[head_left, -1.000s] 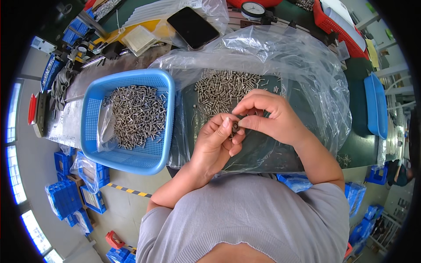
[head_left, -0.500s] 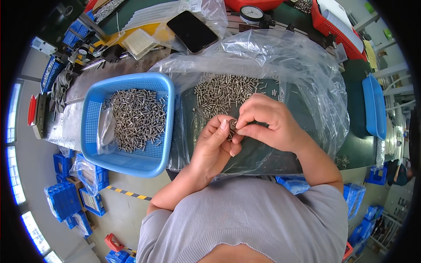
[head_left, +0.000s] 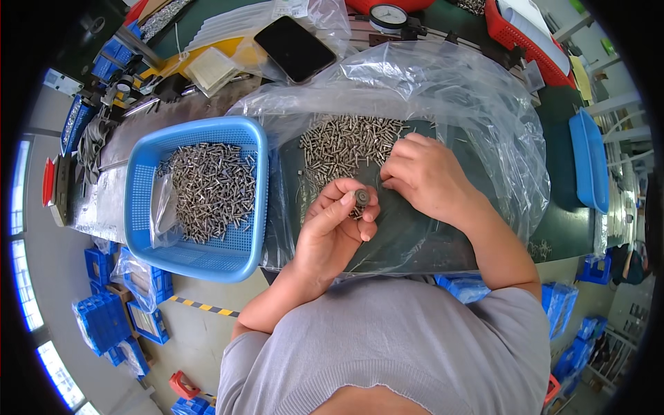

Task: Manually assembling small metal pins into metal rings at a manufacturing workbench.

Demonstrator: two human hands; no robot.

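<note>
My left hand (head_left: pixel 332 225) is closed around a small dark round metal piece (head_left: pixel 362 198) with a ring-shaped face, gripped between thumb and fingers. A few small metal pins (head_left: pixel 355 214) show beneath it in the curled fingers. To its right, my right hand (head_left: pixel 425 176) is apart from it, fingers bent and tips together; anything between them is hidden. Beyond both hands a pile of small metal pins (head_left: pixel 346 149) lies on a clear plastic bag (head_left: pixel 443 83). At the left, a blue plastic basket (head_left: pixel 259 200) holds many similar pins (head_left: pixel 211 190).
A black phone (head_left: pixel 295 48) lies at the back beside a dial gauge (head_left: pixel 388 18). A red basket (head_left: pixel 512 38) with papers stands back right, and a blue tray (head_left: pixel 588 162) sits at the right edge. Blue crates (head_left: pixel 107 321) stand on the floor at left.
My right hand has drawn away from the round piece, moving slightly right and up beside the pile. The left hand still holds the piece, whose ring-shaped face is now exposed.
</note>
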